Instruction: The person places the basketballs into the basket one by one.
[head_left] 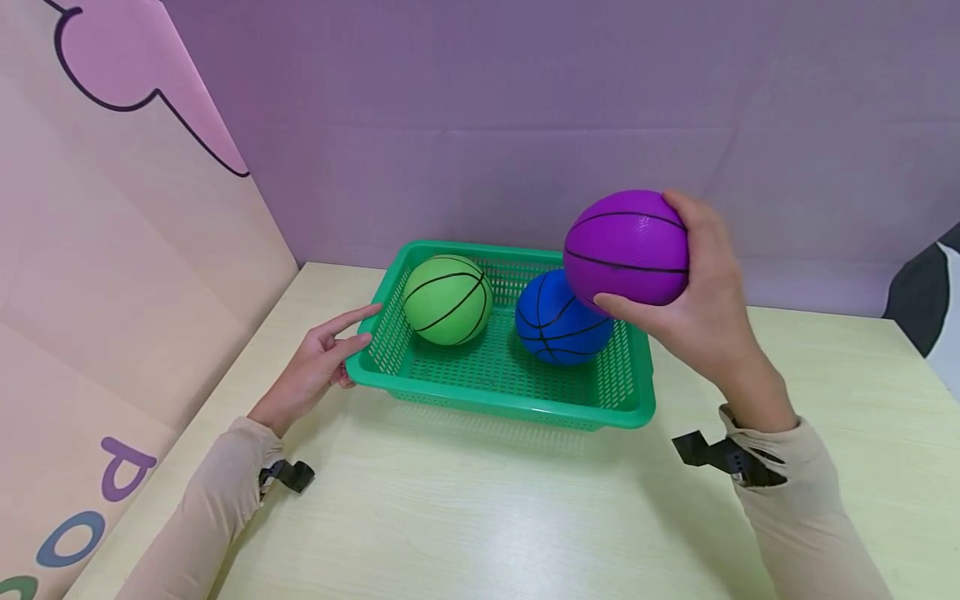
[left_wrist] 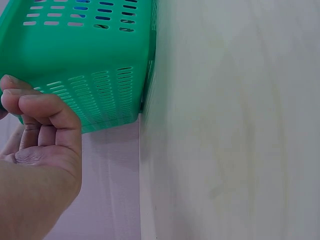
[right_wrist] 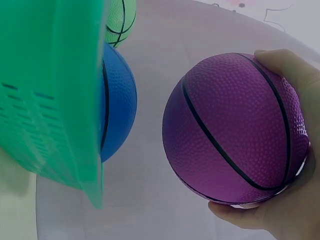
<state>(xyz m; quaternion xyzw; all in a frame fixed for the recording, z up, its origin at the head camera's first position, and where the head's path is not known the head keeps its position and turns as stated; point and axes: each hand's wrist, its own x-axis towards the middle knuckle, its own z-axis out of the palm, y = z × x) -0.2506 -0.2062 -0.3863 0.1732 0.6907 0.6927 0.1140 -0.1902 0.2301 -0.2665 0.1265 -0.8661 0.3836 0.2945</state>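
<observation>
A purple toy basketball (head_left: 626,250) with black lines is gripped in my right hand (head_left: 708,292), thumb below and fingers round its far side. It is held above the right end of a green plastic basket (head_left: 480,398); the right wrist view shows a gap between this ball (right_wrist: 232,130) and the basket wall (right_wrist: 55,100). Inside the basket lie a light green basketball (head_left: 447,300) on the left and a blue basketball (head_left: 558,321) on the right, partly hidden by the purple one. My left hand (head_left: 315,362) holds the basket's left rim, its fingers curled in the left wrist view.
The basket stands on a pale wooden table (head_left: 480,508). A purple backdrop (head_left: 480,125) rises behind the table, and a printed panel (head_left: 112,275) stands along the left edge. At the far right is a black and white shape (head_left: 918,283).
</observation>
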